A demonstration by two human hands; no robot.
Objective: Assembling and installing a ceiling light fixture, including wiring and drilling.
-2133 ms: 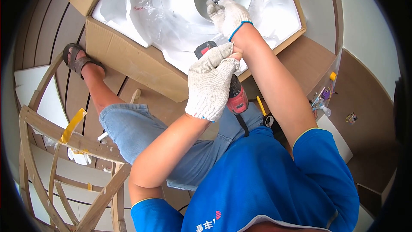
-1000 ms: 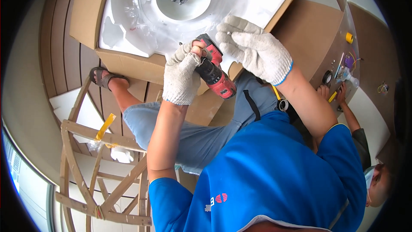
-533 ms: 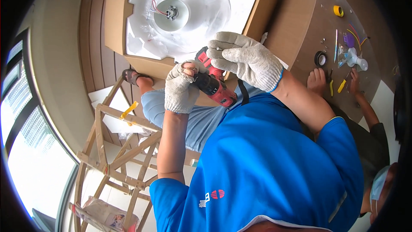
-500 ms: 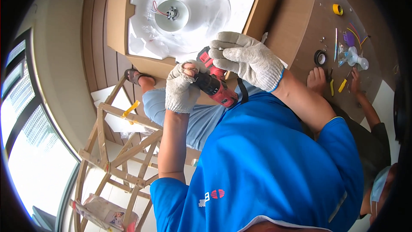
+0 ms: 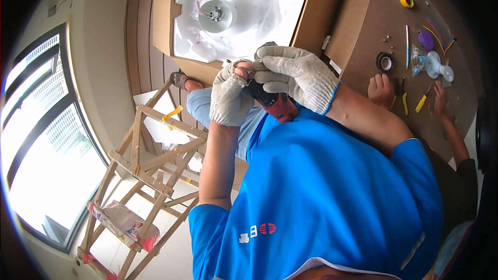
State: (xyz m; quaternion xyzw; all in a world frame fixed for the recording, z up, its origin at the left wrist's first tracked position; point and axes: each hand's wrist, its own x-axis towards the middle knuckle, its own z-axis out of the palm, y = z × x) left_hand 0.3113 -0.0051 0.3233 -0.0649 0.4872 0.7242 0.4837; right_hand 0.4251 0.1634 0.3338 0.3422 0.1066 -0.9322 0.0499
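A red and black cordless drill [image 5: 280, 109] lies against the front of my blue shirt, its black chuck end toward my left hand. My left hand [image 5: 231, 93], in a whitish knit work glove with bare fingertips poking out, is closed at the chuck end. My right hand [image 5: 301, 78], in a matching glove with a blue cuff edge, is brought over the drill. Its fingers are pinched together beside my left fingertips; anything small between them is hidden. The drill's grip is mostly covered by my right hand.
Ahead, an open carton [image 5: 303, 26] with white foam holds a round lamp fixture [image 5: 215, 15]. A wooden ladder frame [image 5: 155, 163] stands left. On the brown surface at right lie black tape [image 5: 385, 61], yellow tape [image 5: 406, 1], yellow-handled tools [image 5: 421, 103] and another person's hands [image 5: 381, 91].
My right hand has come left and down against my left fingertips, covering more of the drill. The whole view has shifted somewhat, and the co-worker's masked head has left it.
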